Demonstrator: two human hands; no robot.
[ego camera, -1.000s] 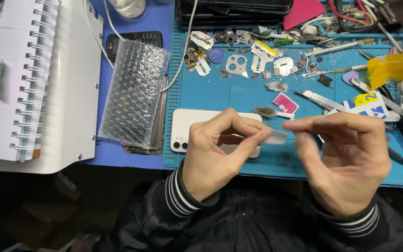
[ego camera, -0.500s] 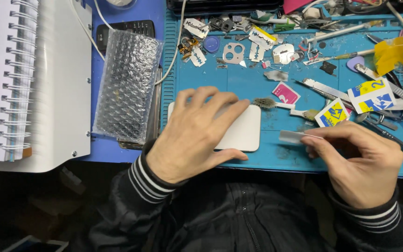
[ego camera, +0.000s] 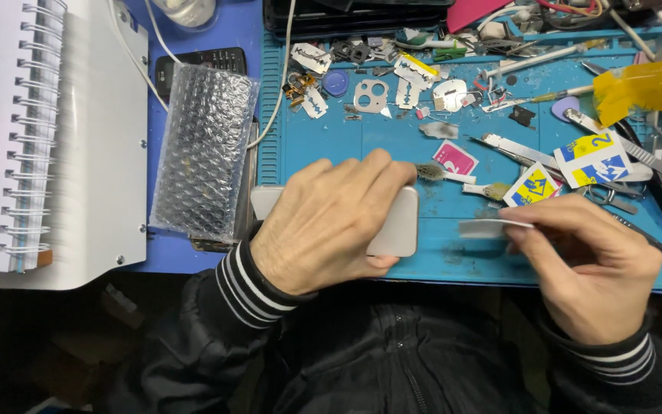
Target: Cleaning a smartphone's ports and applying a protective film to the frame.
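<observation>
Here, left hand (ego camera: pixel 327 222) flat, fingers spread on white phone (ego camera: pixel 400 226), right hand (ego camera: pixel 591 264) fingers pinching thin strip (ego camera: pixel 492 227).

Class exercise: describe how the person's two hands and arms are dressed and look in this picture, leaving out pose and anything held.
Both hands, left hand and right hand, are bare, without gloves. Each arm wears a black jacket sleeve ending in a ribbed black cuff with thin white stripes. No rings or watch are visible.

Smooth matt phone (ego camera: pixel 398 227), glossy bubble wrap (ego camera: pixel 204 149)
</observation>
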